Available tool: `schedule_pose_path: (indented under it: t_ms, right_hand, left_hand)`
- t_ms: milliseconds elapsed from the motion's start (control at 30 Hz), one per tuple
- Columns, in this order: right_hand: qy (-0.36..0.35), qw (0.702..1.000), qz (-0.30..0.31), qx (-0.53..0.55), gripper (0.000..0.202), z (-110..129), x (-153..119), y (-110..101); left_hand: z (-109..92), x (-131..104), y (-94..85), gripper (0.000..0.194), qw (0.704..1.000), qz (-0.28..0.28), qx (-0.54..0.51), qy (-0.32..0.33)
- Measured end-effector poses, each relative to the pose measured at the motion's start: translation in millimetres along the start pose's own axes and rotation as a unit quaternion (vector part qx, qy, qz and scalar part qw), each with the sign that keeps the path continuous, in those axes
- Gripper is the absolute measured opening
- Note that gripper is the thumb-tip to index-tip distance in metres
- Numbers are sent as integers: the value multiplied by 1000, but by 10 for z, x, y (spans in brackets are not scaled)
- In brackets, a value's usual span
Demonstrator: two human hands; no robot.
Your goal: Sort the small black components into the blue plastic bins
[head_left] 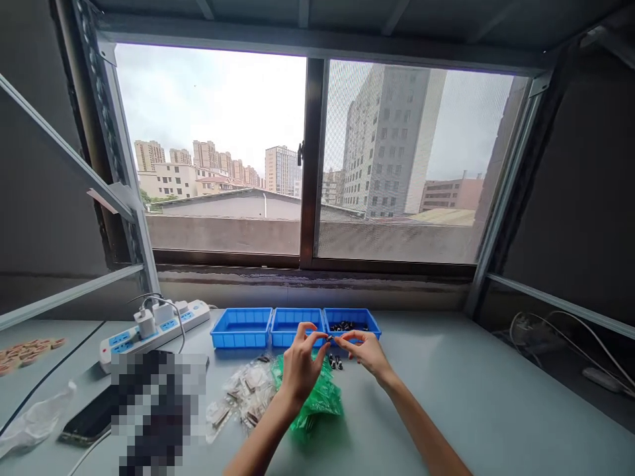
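My left hand [302, 360] and my right hand [366, 352] meet in front of the blue bins, fingertips pinched on a small black part [329, 338] between them. Its exact kind is too small to make out. Below my left hand lies a heap of green plastic bags [322, 400]. Small clear packets [245, 390] with flat contents are piled left of it. A few loose black-and-silver parts [336, 362] rest on the table just under my fingers. Behind my right hand, the right blue bin [374, 330] holds several similar dark parts.
The left blue bin [241, 340] and the middle blue bin [285, 339] stand in the same row. Leftward are a power strip [153, 334] with plugs and cables, a dark phone [92, 416] and crumpled clear plastic [40, 420]. Metal frame posts [489, 231] flank the window.
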State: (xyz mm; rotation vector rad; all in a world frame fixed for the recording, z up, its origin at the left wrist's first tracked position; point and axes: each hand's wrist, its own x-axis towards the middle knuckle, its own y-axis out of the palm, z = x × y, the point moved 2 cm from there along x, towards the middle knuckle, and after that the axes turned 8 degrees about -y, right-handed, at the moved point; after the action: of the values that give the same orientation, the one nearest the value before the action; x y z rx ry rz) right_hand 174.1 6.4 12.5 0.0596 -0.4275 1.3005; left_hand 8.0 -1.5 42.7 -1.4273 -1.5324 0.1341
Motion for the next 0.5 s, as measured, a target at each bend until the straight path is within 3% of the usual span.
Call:
schedule_pose_path:
  t_ms: [333, 500]
  right_hand:
    - [17, 999, -15, 42, 44, 68, -22, -30]
    - [27, 996, 21, 85, 48, 82, -43, 5]
  left_hand:
    - [18, -8, 43, 16, 1000, 11, 22, 1]
    - [22, -20, 68, 17, 999, 33, 43, -1]
